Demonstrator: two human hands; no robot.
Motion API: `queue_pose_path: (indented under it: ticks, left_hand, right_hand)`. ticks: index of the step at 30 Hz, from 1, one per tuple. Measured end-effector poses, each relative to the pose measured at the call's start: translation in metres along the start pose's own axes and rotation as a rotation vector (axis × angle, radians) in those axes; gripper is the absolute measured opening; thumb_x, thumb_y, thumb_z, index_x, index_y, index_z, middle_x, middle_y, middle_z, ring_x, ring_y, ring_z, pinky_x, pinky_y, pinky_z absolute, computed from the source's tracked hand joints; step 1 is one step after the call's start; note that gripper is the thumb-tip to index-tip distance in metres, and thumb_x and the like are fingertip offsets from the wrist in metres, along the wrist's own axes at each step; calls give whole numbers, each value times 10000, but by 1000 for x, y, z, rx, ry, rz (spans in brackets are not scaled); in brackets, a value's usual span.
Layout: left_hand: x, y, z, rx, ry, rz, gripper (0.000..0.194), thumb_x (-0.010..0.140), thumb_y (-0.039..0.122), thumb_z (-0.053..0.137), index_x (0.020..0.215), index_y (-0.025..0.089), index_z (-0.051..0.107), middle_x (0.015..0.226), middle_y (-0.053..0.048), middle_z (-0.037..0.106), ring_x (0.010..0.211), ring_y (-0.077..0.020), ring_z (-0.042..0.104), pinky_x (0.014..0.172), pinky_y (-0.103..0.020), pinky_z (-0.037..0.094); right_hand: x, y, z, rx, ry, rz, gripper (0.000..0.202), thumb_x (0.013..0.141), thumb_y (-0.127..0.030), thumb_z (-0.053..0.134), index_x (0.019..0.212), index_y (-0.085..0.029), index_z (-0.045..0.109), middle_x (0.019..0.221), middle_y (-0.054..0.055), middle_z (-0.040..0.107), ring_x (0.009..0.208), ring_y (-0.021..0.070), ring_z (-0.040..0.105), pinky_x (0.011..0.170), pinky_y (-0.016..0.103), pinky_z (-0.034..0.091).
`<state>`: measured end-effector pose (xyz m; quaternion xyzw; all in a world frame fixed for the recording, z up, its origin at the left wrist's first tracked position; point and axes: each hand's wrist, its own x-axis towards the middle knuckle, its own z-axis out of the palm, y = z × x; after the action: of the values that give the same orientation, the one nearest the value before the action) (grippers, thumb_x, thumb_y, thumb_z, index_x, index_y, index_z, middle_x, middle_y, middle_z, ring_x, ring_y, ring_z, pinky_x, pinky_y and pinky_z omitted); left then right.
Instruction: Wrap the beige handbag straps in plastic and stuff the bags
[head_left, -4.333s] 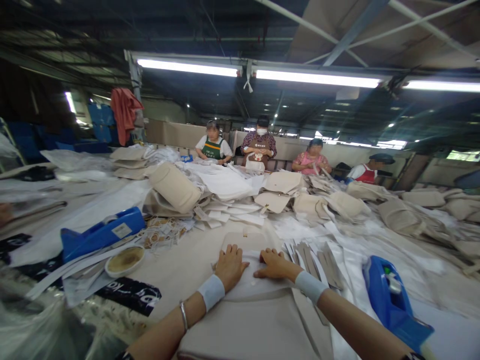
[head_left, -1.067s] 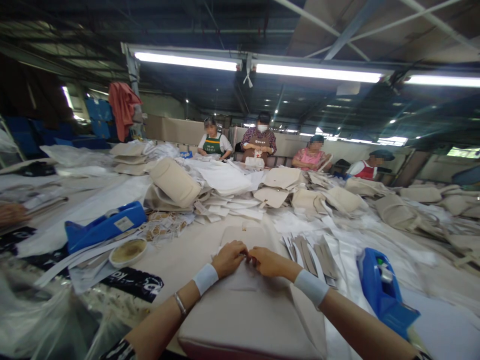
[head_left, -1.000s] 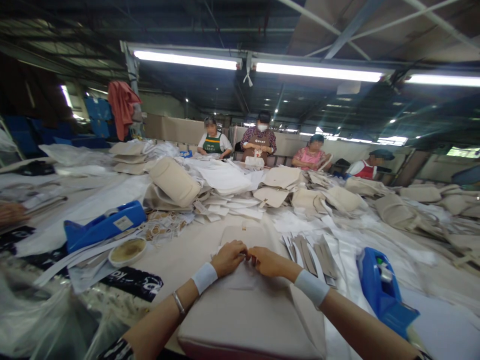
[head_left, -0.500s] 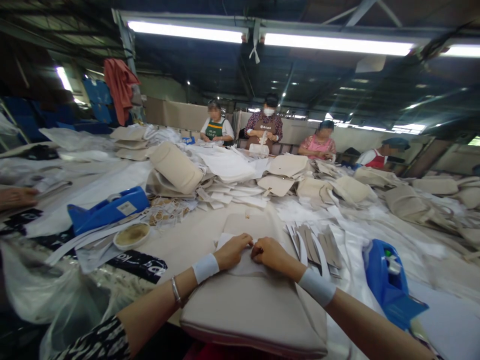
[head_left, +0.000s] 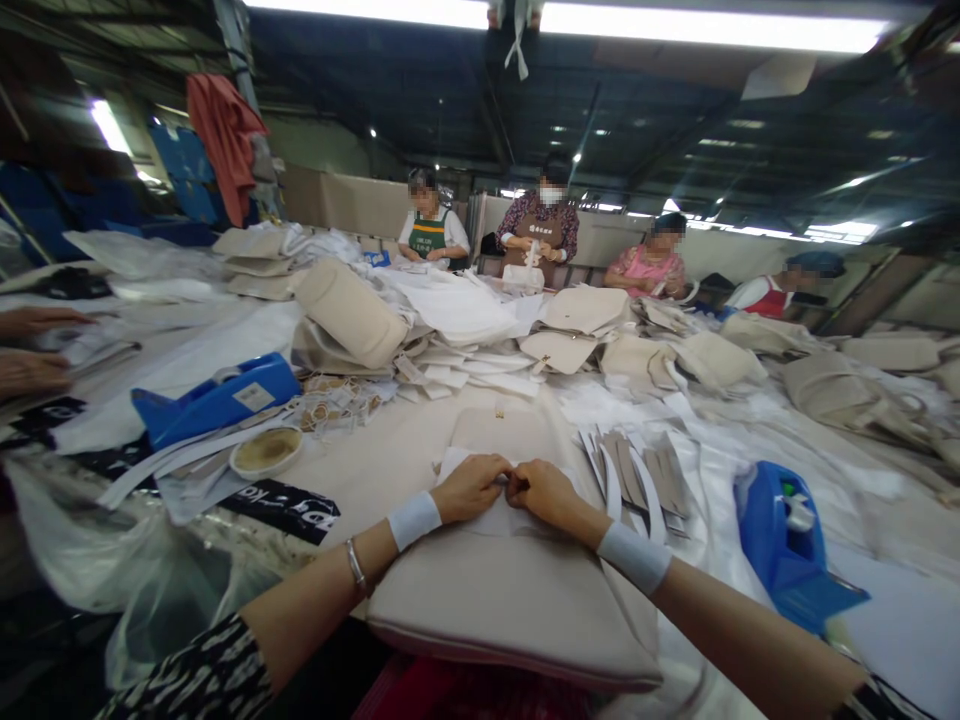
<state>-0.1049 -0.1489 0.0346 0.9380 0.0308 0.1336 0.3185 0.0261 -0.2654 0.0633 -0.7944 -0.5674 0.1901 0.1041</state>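
A beige bag (head_left: 510, 600) lies flat in front of me, with its flap (head_left: 491, 430) folded away and a small gold clasp (head_left: 500, 413) at the far end. White sheet material (head_left: 517, 522) rests on the bag beneath both hands. My left hand (head_left: 472, 488) and my right hand (head_left: 546, 492) meet over it, fingertips pinched and touching or almost touching. Whatever the fingers hold is too small and covered to make out. Both wrists wear pale bands.
Blue tape dispensers stand at left (head_left: 217, 400) and right (head_left: 787, 540). A round dish (head_left: 266, 452) and tangled tag strings (head_left: 337, 405) lie left; beige strips (head_left: 637, 475) lie right. Beige bags (head_left: 352, 312) and white sheets pile up ahead. Several co-workers (head_left: 540, 235) work beyond; another person's hands (head_left: 34, 345) show at far left.
The camera view has tilted down slightly. My hands have drawn a little closer together over the bag. At far left, a second hand of the other person has come into view.
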Motion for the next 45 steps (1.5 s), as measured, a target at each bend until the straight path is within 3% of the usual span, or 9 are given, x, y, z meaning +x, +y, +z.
queue_pose_path:
  ticks: [11, 26, 29, 34, 37, 41, 45]
  left_hand:
    - [0, 1, 2, 30, 8, -28, 336, 745, 38, 510, 1030, 174, 627, 1090, -64, 693, 1067, -212, 614, 999, -337, 436]
    - [-1, -1, 3, 13, 18, -30, 366, 731, 35, 526, 1054, 179, 621, 1097, -60, 692, 1076, -218, 615, 1003, -356, 432]
    - [-2, -3, 4, -15, 27, -25, 367, 729, 34, 526, 1049, 183, 626, 1098, -63, 694, 1080, -221, 617, 1014, -371, 426]
    - [-4, -2, -2, -102, 19, 15, 376, 707, 4, 541, 1002, 200, 670, 1282, -72, 630, 1190, -217, 579, 1066, -373, 387]
    - [-7, -1, -9, -163, -29, 39, 298, 754, 31, 568, 935, 219, 711, 1218, -37, 677, 1148, -198, 614, 1112, -391, 335]
    - [-11, -3, -11, -201, -93, 51, 210, 837, 126, 601, 910, 268, 738, 1163, -4, 708, 1188, -204, 591, 1175, -495, 167]
    - [-13, -5, -9, -207, -107, 46, 211, 844, 137, 627, 915, 293, 750, 1189, -9, 697, 1209, -211, 573, 1165, -530, 148]
  right_hand:
    - [-10, -3, 12, -151, 85, -81, 163, 826, -122, 521, 943, -160, 628, 990, 97, 698, 903, 225, 628, 701, 288, 347]
    - [-17, 8, 7, -20, 62, -297, 211, 762, -29, 500, 700, -156, 656, 845, 62, 670, 824, 173, 590, 765, 250, 404]
    - [-21, 13, 1, 19, 39, -362, 254, 769, -15, 501, 746, -161, 707, 858, 59, 678, 860, 171, 599, 816, 249, 417]
    - [-35, 21, -13, 54, -30, -471, 372, 812, -10, 462, 897, -221, 757, 975, 45, 682, 920, 162, 602, 854, 252, 431]
    - [-39, 22, -17, 81, -51, -492, 424, 814, -1, 444, 965, -238, 762, 1020, 48, 671, 968, 168, 596, 874, 260, 433]
    - [-36, 25, -16, 134, -76, -500, 442, 822, -11, 440, 1029, -241, 757, 1037, 57, 668, 982, 171, 599, 901, 272, 435]
    - [-29, 30, -20, 179, -126, -504, 419, 828, -29, 457, 1041, -230, 756, 1028, 54, 672, 979, 161, 605, 911, 264, 433]
